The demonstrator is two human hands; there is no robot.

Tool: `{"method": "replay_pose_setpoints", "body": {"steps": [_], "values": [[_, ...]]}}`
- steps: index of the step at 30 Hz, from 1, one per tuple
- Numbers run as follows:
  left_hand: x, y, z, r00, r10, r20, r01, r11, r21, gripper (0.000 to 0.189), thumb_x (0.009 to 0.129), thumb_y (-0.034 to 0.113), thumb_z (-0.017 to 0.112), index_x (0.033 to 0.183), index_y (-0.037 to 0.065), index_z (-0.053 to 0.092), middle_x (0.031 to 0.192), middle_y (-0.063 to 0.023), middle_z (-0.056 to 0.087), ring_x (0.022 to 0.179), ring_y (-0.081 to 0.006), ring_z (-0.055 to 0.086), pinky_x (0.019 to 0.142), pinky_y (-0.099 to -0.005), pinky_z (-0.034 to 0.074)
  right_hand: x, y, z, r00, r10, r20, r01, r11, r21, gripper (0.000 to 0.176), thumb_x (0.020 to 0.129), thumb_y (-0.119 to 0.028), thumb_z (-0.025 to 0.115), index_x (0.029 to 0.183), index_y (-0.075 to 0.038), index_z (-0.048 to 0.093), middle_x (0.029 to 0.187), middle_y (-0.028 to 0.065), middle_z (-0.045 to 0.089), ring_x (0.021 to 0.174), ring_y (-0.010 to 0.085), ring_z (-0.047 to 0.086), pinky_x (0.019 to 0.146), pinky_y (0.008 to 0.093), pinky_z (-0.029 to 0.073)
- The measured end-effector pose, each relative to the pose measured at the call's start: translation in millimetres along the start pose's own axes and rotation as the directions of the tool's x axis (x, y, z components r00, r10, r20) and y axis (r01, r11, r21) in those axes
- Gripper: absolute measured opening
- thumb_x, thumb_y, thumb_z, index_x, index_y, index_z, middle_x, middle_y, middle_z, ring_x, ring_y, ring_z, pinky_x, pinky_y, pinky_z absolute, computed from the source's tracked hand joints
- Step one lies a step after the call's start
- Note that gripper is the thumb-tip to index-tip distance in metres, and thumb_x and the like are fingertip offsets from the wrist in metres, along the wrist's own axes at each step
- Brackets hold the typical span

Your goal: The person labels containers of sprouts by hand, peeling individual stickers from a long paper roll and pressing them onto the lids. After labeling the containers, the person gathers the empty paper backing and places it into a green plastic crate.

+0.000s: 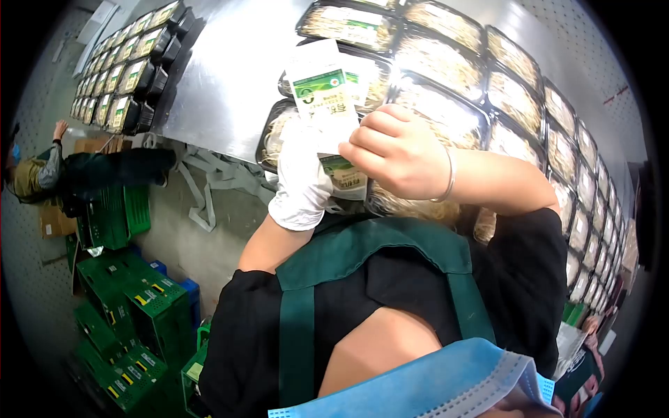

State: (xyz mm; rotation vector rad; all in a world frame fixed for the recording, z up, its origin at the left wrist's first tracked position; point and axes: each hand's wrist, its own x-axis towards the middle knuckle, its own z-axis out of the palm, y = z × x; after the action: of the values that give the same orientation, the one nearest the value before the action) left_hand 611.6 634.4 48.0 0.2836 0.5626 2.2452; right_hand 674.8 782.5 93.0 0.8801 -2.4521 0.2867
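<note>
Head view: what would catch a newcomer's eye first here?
A strip of green-and-white labels held up at centre, between the white-gloved left hand and the bare right hand. Behind it, rows of filled black trays run across a steel table; green crates pile lower left.

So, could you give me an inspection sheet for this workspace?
Surface: shiny steel table, carrying rows of trays.
Job's things: strip of labels with green print, held over filled trays.
Clutter: pale strips by the table edge; green crates on the floor.
Fingers: gloved left hand grips the strip; bare right hand pinches it, fingers curled.
Cables: nothing seen.
Surroundings: another person at the left; labelled trays at the far end.
</note>
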Motion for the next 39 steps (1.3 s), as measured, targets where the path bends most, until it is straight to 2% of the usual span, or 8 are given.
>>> {"method": "replay_pose_setpoints", "body": {"steps": [3,5,9,21,25,29,36,39], "values": [[3,-6,26,0.965,0.261,0.007,-0.183,0.659,0.73,0.03,0.086,0.017,0.038,0.104,-0.005,0.049,0.096,-0.0137,0.057,0.085,-0.0193,0.057,0.077,-0.0305,0.047,-15,19,-21,0.986,0.166,0.001,-0.164,0.972,0.17,0.023,0.062,0.002,0.06,0.084,-0.005,0.058,0.076,0.0066,0.056,0.072,0.0206,0.053,0.062,0.0294,0.043],[16,7,0,0.969,0.094,-0.229,-0.068,0.991,0.118,0.024,0.084,0.01,0.042,0.102,-0.004,0.05,0.094,-0.0133,0.056,0.083,-0.0184,0.057,0.073,-0.0289,0.049,-25,42,-44,0.904,0.409,-0.121,-0.376,0.898,0.226,0.017,0.071,0.002,0.058,0.086,-0.007,0.058,0.079,0.0062,0.058,0.075,0.0205,0.055,0.068,0.0313,0.045],[-21,40,-28,0.798,0.353,-0.488,-0.201,0.92,0.337,0.029,0.083,0.01,0.042,0.109,-0.004,0.045,0.098,-0.016,0.055,0.085,-0.0189,0.055,0.07,-0.0279,0.049,-76,166,-75,0.515,0.853,-0.089,-0.832,0.522,0.188,0.052,0.082,-0.026,0.051,0.123,-0.001,0.031,0.11,0.0198,0.049,0.094,0.0302,0.05,0.083,0.0344,0.04],[-148,14,-17,0.786,0.313,-0.534,0.015,0.852,0.523,0.037,0.074,0.008,0.06,0.105,-0.007,0.047,0.094,-0.0176,0.058,0.075,-0.0219,0.059,0.069,-0.0331,0.049,-165,290,25,0.786,0.618,0.033,-0.495,0.66,-0.566,0.048,0.085,-0.041,0.041,0.124,-0.013,0.04,0.121,0.0102,0.047,0.109,0.0264,0.046,0.092,0.0356,0.037],[-141,3,-10,0.805,0.268,-0.53,0.096,0.822,0.561,0.034,0.07,-0.001,0.058,0.102,-0.009,0.049,0.092,-0.0159,0.059,0.081,-0.0217,0.059,0.076,-0.0311,0.046,-84,296,-19,0.165,0.831,0.532,-0.486,0.538,-0.689,0.049,0.08,-0.04,0.046,0.114,-0.004,0.047,0.1,0.019,0.057,0.089,0.0293,0.057,0.081,0.0358,0.043],[-121,-10,-5,0.831,0.311,-0.461,0.027,0.806,0.592,0.036,0.069,-0.004,0.058,0.103,-0.007,0.049,0.093,-0.0125,0.059,0.082,-0.0176,0.058,0.075,-0.0273,0.046,-36,312,44,0.77,0.638,-0.009,-0.612,0.733,-0.296,0.039,0.08,-0.033,0.051,0.104,-0.002,0.053,0.091,0.0158,0.06,0.082,0.027,0.059,0.075,0.0363,0.046],[-113,-29,-2,0.78,0.352,-0.517,0.16,0.686,0.71,0.018,0.074,-0.002,0.057,0.092,-0.005,0.057,0.085,-0.0079,0.06,0.073,-0.0116,0.057,0.067,-0.0228,0.045,15,334,116,0.698,0.71,0.094,-0.632,0.672,-0.385,0.039,0.082,-0.035,0.049,0.104,-0.003,0.053,0.089,0.0103,0.061,0.083,0.0208,0.058,0.074,0.0321,0.046],[-96,-28,8,0.878,0.206,-0.433,0.166,0.716,0.678,0.022,0.076,-0.002,0.054,0.097,-0.005,0.057,0.09,-0.008,0.059,0.079,-0.0106,0.056,0.069,-0.0219,0.044,27,216,59,0.814,0.536,0.224,-0.581,0.761,0.288,0.04,0.083,-0.036,0.049,0.105,-0.003,0.052,0.088,0.0079,0.061,0.083,0.0181,0.058,0.074,0.0304,0.047]]}}
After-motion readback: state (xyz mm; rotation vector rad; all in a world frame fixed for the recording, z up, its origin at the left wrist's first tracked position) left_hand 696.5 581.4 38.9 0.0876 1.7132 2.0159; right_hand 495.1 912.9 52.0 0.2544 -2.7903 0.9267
